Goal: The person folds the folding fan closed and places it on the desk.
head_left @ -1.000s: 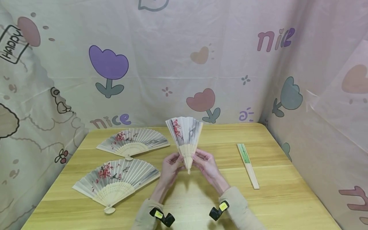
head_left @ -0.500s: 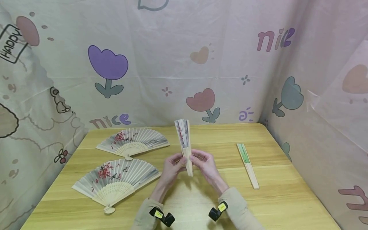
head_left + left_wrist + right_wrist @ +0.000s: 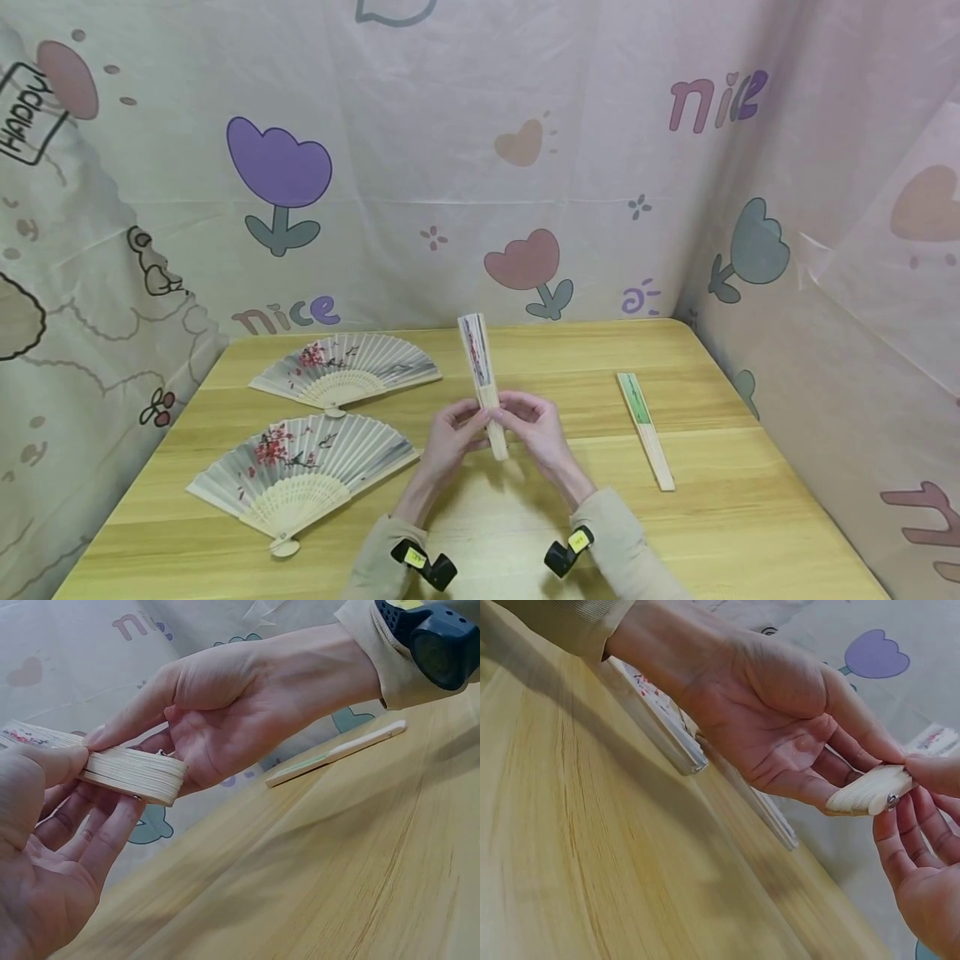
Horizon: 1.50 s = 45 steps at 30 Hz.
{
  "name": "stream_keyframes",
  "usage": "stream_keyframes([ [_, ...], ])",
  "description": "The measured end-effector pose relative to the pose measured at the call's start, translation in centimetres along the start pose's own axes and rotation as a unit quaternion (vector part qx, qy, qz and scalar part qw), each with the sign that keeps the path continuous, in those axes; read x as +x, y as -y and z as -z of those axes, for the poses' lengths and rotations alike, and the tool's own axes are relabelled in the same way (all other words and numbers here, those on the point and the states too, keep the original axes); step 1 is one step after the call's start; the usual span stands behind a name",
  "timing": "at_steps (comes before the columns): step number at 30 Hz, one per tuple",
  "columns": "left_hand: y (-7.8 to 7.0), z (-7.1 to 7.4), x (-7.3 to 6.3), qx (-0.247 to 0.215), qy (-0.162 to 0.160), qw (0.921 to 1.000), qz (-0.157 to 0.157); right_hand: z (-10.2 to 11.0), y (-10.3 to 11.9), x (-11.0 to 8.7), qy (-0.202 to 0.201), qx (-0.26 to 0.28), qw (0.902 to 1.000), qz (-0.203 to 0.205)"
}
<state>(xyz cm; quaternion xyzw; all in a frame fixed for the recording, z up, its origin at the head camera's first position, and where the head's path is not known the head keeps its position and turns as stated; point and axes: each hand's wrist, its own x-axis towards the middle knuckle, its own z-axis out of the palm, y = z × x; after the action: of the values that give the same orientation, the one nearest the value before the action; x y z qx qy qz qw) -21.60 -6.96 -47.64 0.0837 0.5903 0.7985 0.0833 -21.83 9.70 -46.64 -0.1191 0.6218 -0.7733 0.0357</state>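
A folding fan [image 3: 483, 375], folded into a narrow stack of ribs, is held up over the middle of the table. My left hand [image 3: 450, 442] pinches its ribs from the left, thumb on the near face. From the other side my right hand [image 3: 542, 437] pinches the same ribs, the two thumbs meeting on them. In the left wrist view the pale rib ends [image 3: 142, 776] jut out past the thumbs, fingers underneath. The right wrist view shows a small metal rivet [image 3: 892, 801] at the fan's pivot end.
Two opened fans with red blossoms lie at the left, a farther fan [image 3: 348, 371] and a nearer fan [image 3: 300, 475]. A folded fan with a green strip [image 3: 647, 429] lies at the right. Behind the wooden table [image 3: 592, 350] hangs a printed cloth [image 3: 420, 150].
Between my hands the fan has gone from partly spread to folded narrow. My thumbs have come together on its ribs. The other fans stay where they were.
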Motion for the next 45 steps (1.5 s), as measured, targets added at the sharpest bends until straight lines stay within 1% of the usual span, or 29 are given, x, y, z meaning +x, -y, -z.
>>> stream_keyframes([
  [5, 0.0, -0.1, 0.1, 0.022, 0.004, 0.9997, 0.012, 0.1, 0.0, 0.0, 0.002, -0.011, 0.9999, 0.002],
  [11, 0.1, -0.1, 0.2, 0.052, 0.011, 0.9984, 0.018, 0.1, 0.0, -0.1, -0.011, -0.013, 0.9997, -0.015],
  [14, 0.1, -0.1, 0.2, 0.057, 0.010, 0.9982, 0.020, 0.2, -0.1, -0.1, -0.010, -0.023, 0.9996, -0.015],
  [24, 0.1, -0.5, 0.0, 0.065, -0.007, 0.9978, 0.014, 0.3, -0.2, -0.1, -0.019, -0.037, 0.9991, -0.008],
  [27, 0.2, -0.5, 0.1, 0.064, -0.016, 0.9977, 0.013, 0.3, -0.3, -0.1, -0.022, -0.039, 0.9989, -0.012],
  [32, 0.3, -0.3, 0.4, 0.054, -0.032, 0.9979, 0.013, 0.3, -0.2, -0.1, -0.026, -0.060, 0.9977, -0.020],
  [34, 0.1, -0.2, 0.5, 0.053, -0.038, 0.9979, 0.003, 0.3, -0.2, -0.2, -0.020, -0.081, 0.9963, -0.021],
  [35, 0.0, -0.1, 0.6, 0.056, -0.042, 0.9975, -0.007, 0.3, -0.2, -0.2, -0.014, -0.094, 0.9953, -0.021],
  [38, -0.5, 0.3, 0.9, 0.059, -0.061, 0.9958, -0.035, 0.2, -0.1, -0.3, 0.010, -0.135, 0.9907, -0.014],
  [40, -0.8, 0.6, 1.1, 0.066, -0.073, 0.9940, -0.048, 0.1, -0.1, -0.3, 0.025, -0.153, 0.9879, -0.010],
  [42, -1.0, 0.8, 1.2, 0.067, -0.078, 0.9934, -0.051, 0.0, -0.1, -0.3, 0.035, -0.157, 0.9870, -0.006],
  [45, -1.3, 1.0, 1.3, 0.066, -0.083, 0.9935, -0.043, 0.0, 0.0, -0.4, 0.046, -0.158, 0.9863, 0.001],
])
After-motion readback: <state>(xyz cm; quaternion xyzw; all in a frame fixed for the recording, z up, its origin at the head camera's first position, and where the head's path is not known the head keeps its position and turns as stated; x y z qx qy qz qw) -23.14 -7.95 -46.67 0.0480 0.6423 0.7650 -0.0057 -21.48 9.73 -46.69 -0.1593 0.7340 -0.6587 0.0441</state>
